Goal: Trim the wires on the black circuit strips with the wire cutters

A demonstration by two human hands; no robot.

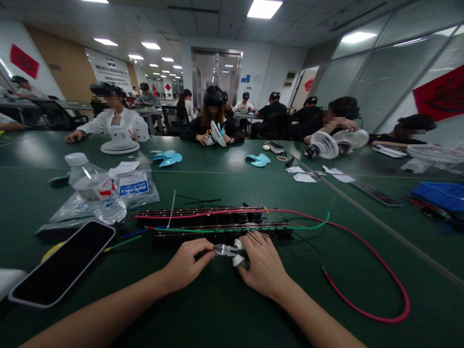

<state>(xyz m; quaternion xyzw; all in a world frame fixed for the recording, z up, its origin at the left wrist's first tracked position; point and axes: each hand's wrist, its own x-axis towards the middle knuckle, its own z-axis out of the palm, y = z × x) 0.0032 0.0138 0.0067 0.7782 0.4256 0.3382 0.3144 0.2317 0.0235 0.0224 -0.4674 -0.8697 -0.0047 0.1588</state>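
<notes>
My right hand (264, 263) is wrapped round the handles of a pair of cutting pliers (227, 250), whose metal jaws point left. At the jaw tips, the fingers of my left hand (186, 265) are pinched together; what they hold, if anything, is too small to make out. Just beyond both hands lie two long black strips with copper-coloured bars (203, 232). A thick red cable (362, 241) runs along the far strip and loops round to the right. Along the near strip stretches a green wire (311, 226). A white cable tie (171, 209) sticks up from the left part.
To the left are a phone (65, 263), a water bottle (94, 188) and a plastic bag with a label (136, 187). Light-blue fan blades (258, 160) and a blue tray (440, 195) lie farther off. Across the table several people handle fan parts.
</notes>
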